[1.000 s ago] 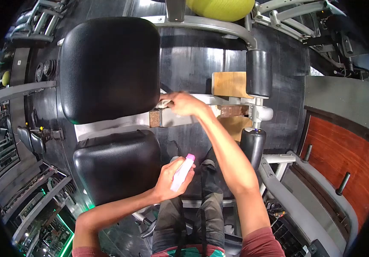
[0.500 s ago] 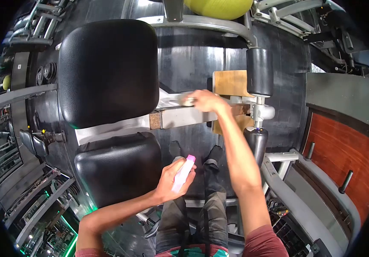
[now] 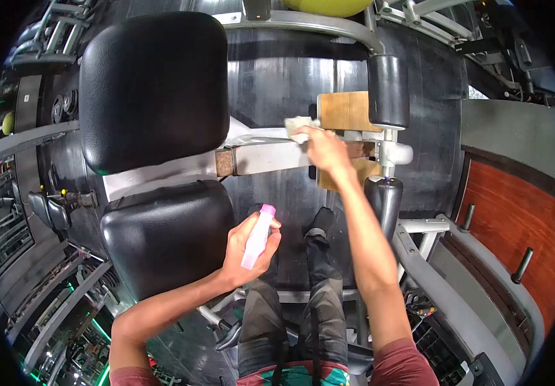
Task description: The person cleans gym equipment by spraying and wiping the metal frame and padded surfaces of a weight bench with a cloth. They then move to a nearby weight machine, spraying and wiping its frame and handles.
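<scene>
A light crumpled cloth [image 3: 299, 127] is pinched in my right hand [image 3: 326, 151], at the silver metal beam [image 3: 271, 157] of a gym machine. My left hand [image 3: 249, 248] is wrapped round a white bottle with a pink cap [image 3: 259, 238], held tilted above my legs. Two black padded cushions, a larger one [image 3: 155, 90] and a lower one [image 3: 168, 235], lie left of the beam. At the beam's right end are black rollers [image 3: 388, 90] and a wooden plate [image 3: 343, 110].
A yellow-green ball [image 3: 329, 5] shows at the top edge. Silver frame bars [image 3: 444, 289] with black pegs stand at the lower right, beside a red-brown panel [image 3: 515, 225]. Weight plates [image 3: 65, 106] and more machines are at the left.
My left hand and the bottle have moved up and slightly left. My right hand has shifted a little right, and the cloth now shows more clearly. The machine sits slightly higher in view.
</scene>
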{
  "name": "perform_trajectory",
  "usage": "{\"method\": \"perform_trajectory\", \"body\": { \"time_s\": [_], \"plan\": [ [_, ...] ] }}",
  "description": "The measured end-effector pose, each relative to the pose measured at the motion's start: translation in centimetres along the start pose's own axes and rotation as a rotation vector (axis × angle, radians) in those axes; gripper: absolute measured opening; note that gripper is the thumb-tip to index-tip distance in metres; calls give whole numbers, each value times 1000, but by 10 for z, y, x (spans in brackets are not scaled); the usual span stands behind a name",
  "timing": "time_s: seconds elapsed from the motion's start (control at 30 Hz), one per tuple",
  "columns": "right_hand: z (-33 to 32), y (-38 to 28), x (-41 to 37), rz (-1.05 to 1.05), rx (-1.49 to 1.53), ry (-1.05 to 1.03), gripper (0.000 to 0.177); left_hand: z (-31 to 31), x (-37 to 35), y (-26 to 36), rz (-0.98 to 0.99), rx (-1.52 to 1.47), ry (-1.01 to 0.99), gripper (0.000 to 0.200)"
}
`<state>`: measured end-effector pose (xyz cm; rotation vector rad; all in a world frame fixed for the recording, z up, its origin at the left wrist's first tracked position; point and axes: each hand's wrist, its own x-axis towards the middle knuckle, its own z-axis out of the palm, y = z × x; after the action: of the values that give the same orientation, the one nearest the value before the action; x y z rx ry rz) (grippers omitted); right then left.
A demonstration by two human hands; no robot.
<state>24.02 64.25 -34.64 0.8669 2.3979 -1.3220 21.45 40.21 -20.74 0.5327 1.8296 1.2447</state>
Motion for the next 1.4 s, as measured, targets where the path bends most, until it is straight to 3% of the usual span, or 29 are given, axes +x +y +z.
{"method": "perform_trajectory", "body": {
  "time_s": [0.03, 0.1, 0.17, 0.27, 0.37, 0.47, 0.57, 0.63, 0.7, 0.77, 0.87, 0.9, 0.97, 1.0, 1.07, 1.1, 1.17, 1.2, 1.33, 1.4],
  "plan": [
    [8, -26, -10, -12, -18, 67, 47, 0, -2, -3, -2, -11, 6, 15],
    [29, -71, -25, -246, 236, 150, 49, 0, -3, -7, 4, -21, 17, 15],
    [63, -98, -33, -503, 158, 439, 56, 1, -5, -9, 117, 5, 13, 13],
    [62, -67, -36, -678, 99, 506, 56, 3, -4, -13, 110, -15, 57, 13],
    [59, -8, -40, -500, -17, 577, 58, 0, -2, -6, 0, -38, 62, 13],
    [48, 36, -41, -77, -92, 655, 52, 4, -2, -12, -2, -125, 80, 11],
    [65, 13, -41, -106, -66, 773, 49, 8, -3, -11, -8, -153, 91, 10],
    [83, -30, -54, -300, 118, 732, 52, 7, -3, -8, 19, -154, 86, 10],
    [102, -55, -69, -501, 89, 676, 57, 6, -3, -5, 124, 0, 93, 10],
    [106, -50, -86, -458, 13, 625, 56, 6, -4, -5, 231, 79, 51, 11],
    [144, 19, -86, -242, 70, 845, 59, 7, -7, -5, 148, 20, -14, 13],
    [152, 24, -89, -82, 126, 981, 59, 8, -8, -5, 153, 28, -26, 13],
    [169, 35, -90, 327, 520, 1057, 52, 11, -10, -4, 213, 17, -39, 13],
    [183, 47, -85, 336, 520, 1060, 52, 13, -10, -8, 237, 18, -52, 13],
    [200, 72, -64, 699, 1322, 1043, 44, 14, -15, -7, 212, 21, -97, 13],
    [175, 50, -66, 822, 1752, 948, 38, 14, -16, -6, 187, 29, -133, 13],
    [175, 61, -47, 691, 1943, 896, 37, 14, -18, -1, 194, 33, -150, 13],
    [186, 85, -30, 524, 1996, 808, 39, 14, -18, 0, 201, 35, -161, 13],
    [137, 26, -24, 547, 1985, 862, 33, 14, -20, 3, 190, 35, -185, 13],
    [124, -1, -46, 458, 2037, 756, 30, 15, -20, 1, 240, -11, -147, 12]
  ]
}}
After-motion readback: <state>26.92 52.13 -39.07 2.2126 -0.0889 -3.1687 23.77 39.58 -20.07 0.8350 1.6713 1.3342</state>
